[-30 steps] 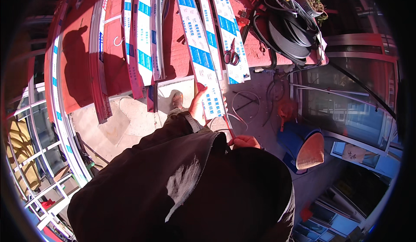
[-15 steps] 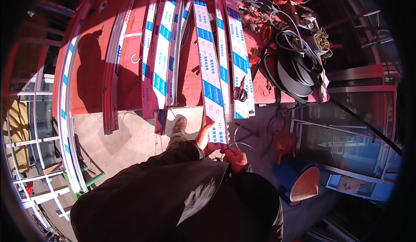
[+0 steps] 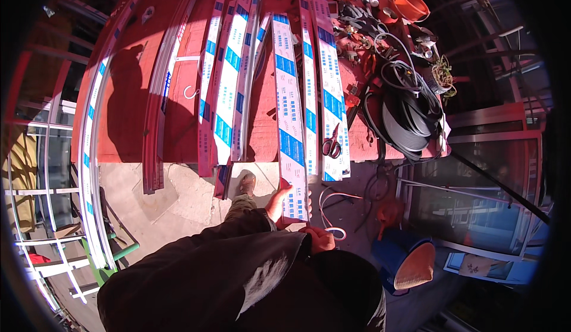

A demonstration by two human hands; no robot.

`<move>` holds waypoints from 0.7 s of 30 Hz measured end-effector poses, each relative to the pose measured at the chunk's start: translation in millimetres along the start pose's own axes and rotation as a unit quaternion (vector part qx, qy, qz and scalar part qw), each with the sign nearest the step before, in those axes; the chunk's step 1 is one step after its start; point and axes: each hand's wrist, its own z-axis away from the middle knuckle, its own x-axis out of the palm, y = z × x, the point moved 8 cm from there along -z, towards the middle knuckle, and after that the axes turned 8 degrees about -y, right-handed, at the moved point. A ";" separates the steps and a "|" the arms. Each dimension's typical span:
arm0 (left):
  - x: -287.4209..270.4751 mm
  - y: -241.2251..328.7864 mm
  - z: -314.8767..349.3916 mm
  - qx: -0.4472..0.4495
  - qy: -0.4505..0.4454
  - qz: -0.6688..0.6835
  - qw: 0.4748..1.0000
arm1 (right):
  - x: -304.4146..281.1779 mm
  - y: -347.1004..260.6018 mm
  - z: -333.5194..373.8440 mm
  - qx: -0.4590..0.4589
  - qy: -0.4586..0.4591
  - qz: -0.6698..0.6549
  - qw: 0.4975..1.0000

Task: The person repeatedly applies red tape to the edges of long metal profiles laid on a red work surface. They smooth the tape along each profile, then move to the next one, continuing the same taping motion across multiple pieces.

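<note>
A long window-frame profile (image 3: pixel 290 148) in white and blue protective film lies lengthwise over the red table, its near end jutting past the front edge toward me. My left hand (image 3: pixel 278 206) is closed around that near end, thumb along its left side, fingertips showing at its right. Just below the end, my right hand (image 3: pixel 320 238) is closed with its fingers pressed together. A thin pale strip (image 3: pixel 338 232) loops out of the right hand and curves up to the right. The exact pinch is partly hidden. Dark-handled scissors (image 3: pixel 332 146) rest on a neighbouring film-wrapped profile.
More film-wrapped profiles (image 3: pixel 229 88) lie on the red table (image 3: pixel 125 136). At the right are a coil of dark rubber strip (image 3: pixel 401 115), an orange bucket (image 3: pixel 410 4) and a potted plant (image 3: pixel 441 76). A blue bucket (image 3: pixel 392 257) and framed glass panels (image 3: pixel 470 195) stand beyond my right side.
The table and profiles sit slightly lower in view. Both hands have shifted down too, the left still on the profile. The pale strip's loop now shows beside my right hand.
</note>
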 end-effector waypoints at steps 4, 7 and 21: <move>-22.8 -12.5 -14.0 -0.003 -0.091 0.053 0.994 | 9.3 -8.3 -5.3 -0.015 0.015 -0.003 1.000; -26.2 -12.7 -14.4 0.003 -0.124 0.063 0.990 | 7.2 -0.2 -10.3 -0.010 -0.013 -0.001 1.000; -13.3 5.3 -3.3 0.022 -0.061 -0.028 0.997 | 10.6 -1.7 -13.0 0.018 0.006 0.022 1.000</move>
